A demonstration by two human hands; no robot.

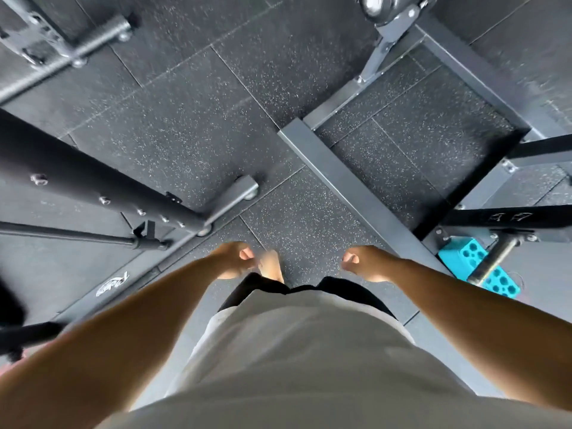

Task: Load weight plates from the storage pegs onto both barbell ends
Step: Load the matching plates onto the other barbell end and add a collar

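I look straight down at a speckled black rubber floor. My left hand [233, 261] and my right hand [366, 263] hang in front of my waist with fingers loosely curled, and neither holds anything. A bare steel bar [62, 61] with a threaded end crosses the upper left. At the top edge sits a blurred round dark object [383, 4] on a grey stand; I cannot tell whether it is a plate. A short steel peg [495, 258] with nothing on it sticks out of the black rack upright at the right.
A grey steel floor frame [349, 184] runs diagonally just ahead of my right side. A thick black post [93, 178] and a thin black rod [77, 235] lie at the left. A turquoise block with holes [464, 258] sits under the peg. My bare foot [270, 266] shows between my hands.
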